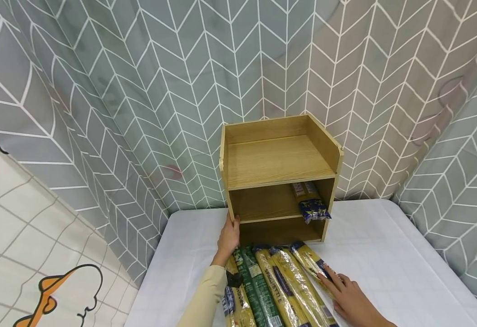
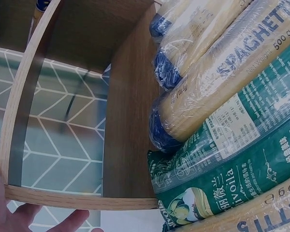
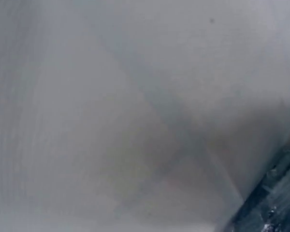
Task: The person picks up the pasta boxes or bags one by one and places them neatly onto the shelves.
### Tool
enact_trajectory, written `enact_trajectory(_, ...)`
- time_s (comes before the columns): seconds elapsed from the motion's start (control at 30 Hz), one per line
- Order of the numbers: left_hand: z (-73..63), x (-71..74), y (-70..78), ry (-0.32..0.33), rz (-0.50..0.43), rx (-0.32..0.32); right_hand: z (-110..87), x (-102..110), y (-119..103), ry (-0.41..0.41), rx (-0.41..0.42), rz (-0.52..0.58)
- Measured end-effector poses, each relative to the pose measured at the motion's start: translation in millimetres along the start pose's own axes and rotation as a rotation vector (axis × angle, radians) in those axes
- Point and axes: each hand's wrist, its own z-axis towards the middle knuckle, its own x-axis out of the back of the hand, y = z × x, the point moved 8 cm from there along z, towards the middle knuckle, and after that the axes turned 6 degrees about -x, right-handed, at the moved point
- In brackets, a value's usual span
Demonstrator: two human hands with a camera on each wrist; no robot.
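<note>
A small wooden shelf unit [image 1: 281,159] stands on the white table. My left hand [image 1: 228,238] grips the lower front of its left side panel; in the left wrist view, fingers [image 2: 72,222] show past the panel's edge. My right hand [image 1: 350,297] holds the rightmost yellow pasta packet [image 1: 307,260], its fingers laid across the wrapper. More long packets lie side by side before the shelf, including a green one [image 1: 258,284] and a yellow spaghetti packet [image 2: 217,72]. Another pasta packet [image 1: 309,200] sits on the middle level at the right, its blue end sticking out.
The white tablecloth [image 1: 385,254] spreads out on both sides. A patterned grey curtain [image 1: 205,91] hangs close behind the shelf, and a cream gridded cloth [image 1: 38,236] is at the left. The right wrist view is mostly blurred, with a dark shiny wrapper [image 3: 275,198] in its corner.
</note>
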Motion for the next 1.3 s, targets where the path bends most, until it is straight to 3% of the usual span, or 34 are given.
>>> enact_trajectory(0.2,-0.1,0.1,-0.3,0.013,-0.002,-0.006,-0.9,1.3,2.3,0.148,0.023,-0.043)
enact_trajectory(0.73,-0.8,0.8,0.8,0.020,-0.004,-0.017,1.9,15.0,4.3,0.202,0.070,-0.098)
enact_trajectory(0.97,0.7,-3.1,-1.3,0.008,0.008,-0.017,1.1,19.1,3.4,0.187,0.070,-0.108)
enact_trajectory(1.3,0.9,-1.8,-1.0,0.014,0.005,-0.019,-0.5,24.5,4.6,0.274,0.134,-0.088)
